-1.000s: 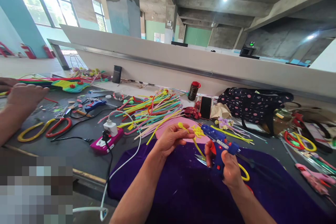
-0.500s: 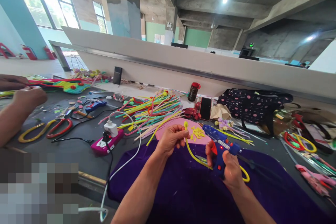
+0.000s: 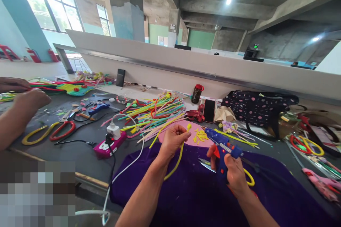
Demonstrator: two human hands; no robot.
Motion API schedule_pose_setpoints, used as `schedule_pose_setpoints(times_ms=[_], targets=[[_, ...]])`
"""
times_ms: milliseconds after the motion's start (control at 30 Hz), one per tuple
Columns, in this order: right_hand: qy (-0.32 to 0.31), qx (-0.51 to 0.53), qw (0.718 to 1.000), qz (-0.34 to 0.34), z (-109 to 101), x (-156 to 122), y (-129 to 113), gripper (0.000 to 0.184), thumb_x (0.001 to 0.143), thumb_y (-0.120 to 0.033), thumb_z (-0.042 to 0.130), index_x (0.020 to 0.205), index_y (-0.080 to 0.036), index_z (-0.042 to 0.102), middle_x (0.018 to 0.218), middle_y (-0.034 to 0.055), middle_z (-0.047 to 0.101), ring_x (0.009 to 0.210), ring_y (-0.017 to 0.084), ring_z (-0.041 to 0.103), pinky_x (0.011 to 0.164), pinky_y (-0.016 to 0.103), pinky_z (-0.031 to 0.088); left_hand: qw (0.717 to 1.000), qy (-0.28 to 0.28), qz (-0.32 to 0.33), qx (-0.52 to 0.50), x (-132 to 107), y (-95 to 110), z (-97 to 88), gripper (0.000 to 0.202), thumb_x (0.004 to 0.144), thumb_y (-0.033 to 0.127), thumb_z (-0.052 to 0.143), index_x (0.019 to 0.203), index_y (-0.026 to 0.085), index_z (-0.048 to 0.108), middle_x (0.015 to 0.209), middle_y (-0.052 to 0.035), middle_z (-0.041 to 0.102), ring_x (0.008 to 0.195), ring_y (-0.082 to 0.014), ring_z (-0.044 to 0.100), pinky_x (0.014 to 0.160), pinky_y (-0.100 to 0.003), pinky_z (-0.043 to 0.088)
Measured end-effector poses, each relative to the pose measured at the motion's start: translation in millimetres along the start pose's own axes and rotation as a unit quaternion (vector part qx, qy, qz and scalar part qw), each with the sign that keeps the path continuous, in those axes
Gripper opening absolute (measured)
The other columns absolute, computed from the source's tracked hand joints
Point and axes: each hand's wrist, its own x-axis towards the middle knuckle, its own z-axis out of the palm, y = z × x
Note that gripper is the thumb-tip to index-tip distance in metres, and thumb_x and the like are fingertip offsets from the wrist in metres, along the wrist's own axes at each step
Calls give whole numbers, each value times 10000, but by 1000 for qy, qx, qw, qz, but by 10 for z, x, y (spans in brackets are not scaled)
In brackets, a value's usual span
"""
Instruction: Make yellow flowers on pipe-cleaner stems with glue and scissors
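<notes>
My left hand (image 3: 174, 140) is closed in a pinch on a yellow pipe cleaner (image 3: 179, 161). Its thicker yellow tip (image 3: 189, 127) sticks up above the fingers, and the stem hangs down in a curve. A blue hot glue gun (image 3: 223, 152) is in my right hand (image 3: 234, 173), with its nozzle toward the upper left. Below that hand, the blades of a pair of scissors (image 3: 207, 165) and a yellow handle loop show; whether the hand also touches them I cannot tell. Short yellow pieces (image 3: 201, 135) lie on a pink mat (image 3: 170, 133) beyond my hands.
Purple cloth (image 3: 186, 191) covers the near edge. Many coloured pipe cleaners (image 3: 157, 113) are heaped behind a purple power strip (image 3: 112, 147) with cords. Further back stand a bottle (image 3: 197, 94), a phone (image 3: 209, 110) and a dark patterned bag (image 3: 255, 111). Another person's hands (image 3: 30, 99) work at left.
The yellow pipe cleaner's stem has swung from the right, near the glue gun, to hang down left beside my left wrist. The scissor blades are more exposed. The glue gun stays in my right hand.
</notes>
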Motion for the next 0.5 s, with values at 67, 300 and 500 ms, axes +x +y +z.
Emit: schedule_pose_setpoints(times_ms=[67, 300, 500], targets=[[-10, -2, 1000, -2, 30, -14, -13, 416, 814, -506, 409, 902, -140, 586, 682, 73, 603, 570, 175, 548, 462, 267, 401, 1000, -18, -2, 4, 0, -18, 17, 245, 617, 298, 662, 634, 146, 469, 462, 53, 528, 267, -14, 336, 272, -135, 195], [-18, -25, 999, -9, 66, -10, -20, 405, 814, -503, 419, 949, -152, 568, 725, 76, 613, 559, 170, 556, 440, 256, 396, 997, -68, -16, -20, 17, -73, 7, 267, 619, 327, 656, 659, 149, 461, 496, 27, 573, 274, -43, 420, 268, -141, 266], [-22, -28, 999, -5, 70, -13, -21, 408, 808, -515, 421, 958, -163, 562, 728, 75, 608, 551, 170, 552, 462, 269, 414, 995, -89, -21, -37, 23, -77, -1, 281, 611, 348, 673, 675, 146, 488, 495, 21, 580, 317, -68, 482, 292, -147, 314]])
